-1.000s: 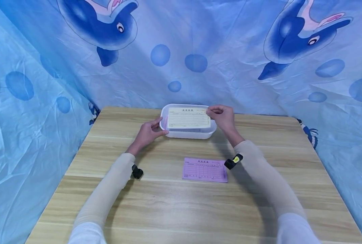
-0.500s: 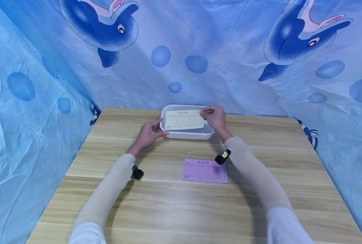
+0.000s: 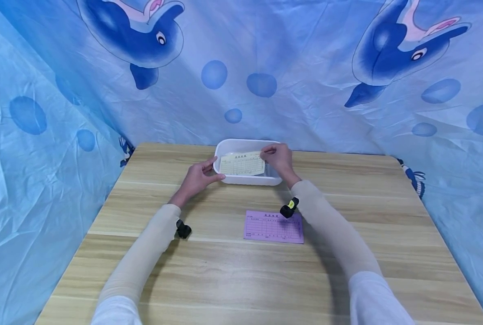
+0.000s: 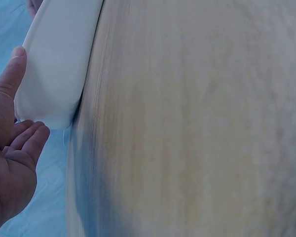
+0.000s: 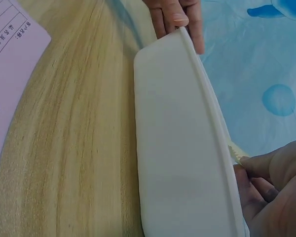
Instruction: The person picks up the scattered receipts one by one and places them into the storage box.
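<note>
A white plastic tub (image 3: 249, 180) with rounded corners stands at the far side of the table. My left hand (image 3: 196, 178) holds its left end, thumb at the front corner of the rim and fingers round the end wall; in the left wrist view the hand (image 4: 12, 143) is seen from its palm side. A pale yellow printed receipt slip (image 3: 241, 164) lies slanting inside the tub. My right hand (image 3: 279, 159) pinches its upper right corner between thumb and fingers. From the right wrist, only a sliver of the slip (image 5: 239, 154) shows above the rim.
A purple printed receipt slip (image 3: 271, 227) lies flat on the wooden table (image 3: 225, 280), nearer than the tub and partly under the right wrist's camera. Blue cloth (image 3: 241, 54) with dolphins hangs close behind the tub and along both sides.
My right hand has moved left and slightly down with the yellow receipt slip, which has sunk from above the tub's rim to inside it. My left hand has stayed in place.
</note>
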The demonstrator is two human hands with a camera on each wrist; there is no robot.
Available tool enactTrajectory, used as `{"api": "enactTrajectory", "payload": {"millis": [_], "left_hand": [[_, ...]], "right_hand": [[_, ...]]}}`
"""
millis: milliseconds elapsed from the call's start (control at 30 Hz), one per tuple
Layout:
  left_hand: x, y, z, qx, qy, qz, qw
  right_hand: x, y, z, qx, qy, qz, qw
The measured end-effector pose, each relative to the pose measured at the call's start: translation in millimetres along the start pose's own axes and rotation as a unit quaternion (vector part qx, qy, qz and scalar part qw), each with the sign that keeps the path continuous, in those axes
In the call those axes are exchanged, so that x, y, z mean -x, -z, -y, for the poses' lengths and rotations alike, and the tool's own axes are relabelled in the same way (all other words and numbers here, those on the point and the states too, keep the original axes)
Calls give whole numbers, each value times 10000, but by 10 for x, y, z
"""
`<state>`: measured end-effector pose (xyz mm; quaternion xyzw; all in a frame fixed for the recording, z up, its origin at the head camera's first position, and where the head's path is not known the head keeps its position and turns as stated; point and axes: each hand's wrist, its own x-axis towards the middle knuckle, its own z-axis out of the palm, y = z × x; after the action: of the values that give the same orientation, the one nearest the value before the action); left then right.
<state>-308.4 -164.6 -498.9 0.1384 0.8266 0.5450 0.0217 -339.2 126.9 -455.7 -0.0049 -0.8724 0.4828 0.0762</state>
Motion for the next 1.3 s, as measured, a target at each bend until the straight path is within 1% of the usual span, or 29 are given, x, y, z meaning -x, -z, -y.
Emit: {"api": "enactTrajectory", "payload": {"millis": [167, 300, 500, 567, 700, 800, 967, 1067, 1167, 1200, 1300], "left_hand": [[2, 6, 1, -14, -12, -3, 10000], [4, 10, -1, -24, 8, 3, 10000], [6, 3, -3, 49, 8, -4, 10000], [7, -1, 0, 64, 9, -22, 10000], [5, -4, 5, 52, -2, -44, 10000], [5, -2, 3, 40, -18, -26, 10000], [8, 1, 1, 1, 9, -3, 10000], [9, 3, 5, -26, 46, 2, 10000], [11, -1, 0, 31, 45, 28, 10000], [22, -2, -41, 39, 62, 49, 10000], [25, -10, -48, 88, 31, 68, 9999]], "right_hand": [[-12, -39, -10, 330, 179, 32, 9993], [-30, -51, -22, 488, 259, 79, 9984], [-36, -1, -22, 489, 211, 201, 9984], [-19, 38, -13, 394, 228, 246, 9987], [40, 162, 35, 195, 470, 239, 9984], [102, 293, 110, -52, 653, 265, 9975], [258, 550, 254, -684, 745, 512, 9936], [368, 696, 288, -896, 865, 609, 9903], [479, 823, 267, -826, 952, 634, 9900], [515, 861, 246, -784, 939, 640, 9904], [626, 963, 158, -626, 920, 679, 9915]]}}
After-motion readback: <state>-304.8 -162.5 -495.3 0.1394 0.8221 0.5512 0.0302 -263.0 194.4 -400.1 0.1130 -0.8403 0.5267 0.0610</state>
